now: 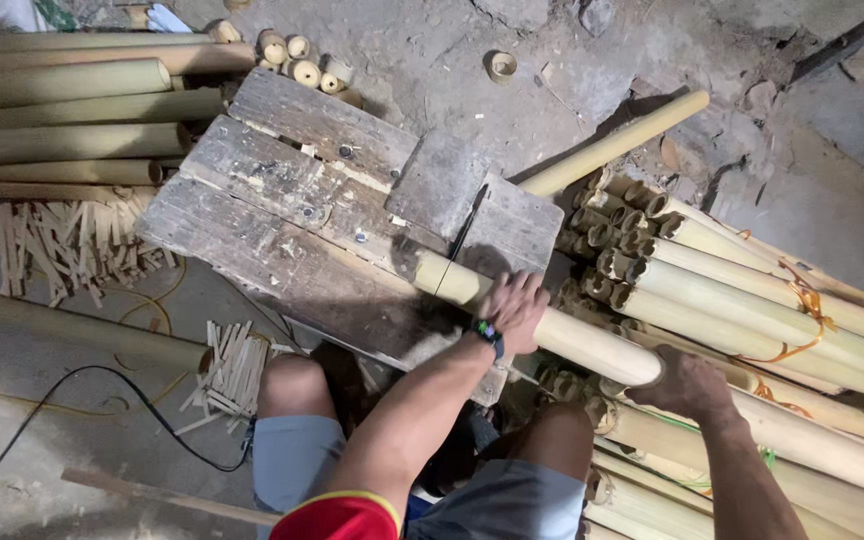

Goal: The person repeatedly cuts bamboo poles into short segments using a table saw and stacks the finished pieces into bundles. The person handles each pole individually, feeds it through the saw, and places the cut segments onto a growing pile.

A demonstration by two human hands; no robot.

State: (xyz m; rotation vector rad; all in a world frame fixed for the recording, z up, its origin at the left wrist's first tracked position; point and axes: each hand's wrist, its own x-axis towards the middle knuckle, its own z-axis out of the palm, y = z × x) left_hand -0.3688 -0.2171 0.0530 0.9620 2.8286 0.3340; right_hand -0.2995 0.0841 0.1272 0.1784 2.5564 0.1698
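Two hands steady one bamboo pole [552, 325] across a rough wooden table [292, 200]. The left hand [514, 308] lies over the pole's middle, fingers curled down around it, a dark wristband just behind. The right hand [690, 385] cups the pole's near-right cut end, fingers wrapped over the rim; how tightly it grips cannot be told. The pole runs from that end up and left onto the table, where its far end rests beside a thin dark saw blade [467, 225] standing in a slot in the boards.

Outward to the right, a heap of bundled bamboo poles [752, 300] tied with orange cord lies touching the table's edge. Far left, more long poles [62, 110] are stacked, with split bamboo strips [72, 245] scattered near them and short cut rings [302, 60] at the far side. A black cable [82, 385] trails over the concrete floor at near left.

My judgement of the risk: the left hand sits near the blade, so a round pole rolling or jerking on the uneven boards could carry fingers toward it. The loose cable near the knees could also snag a foot.
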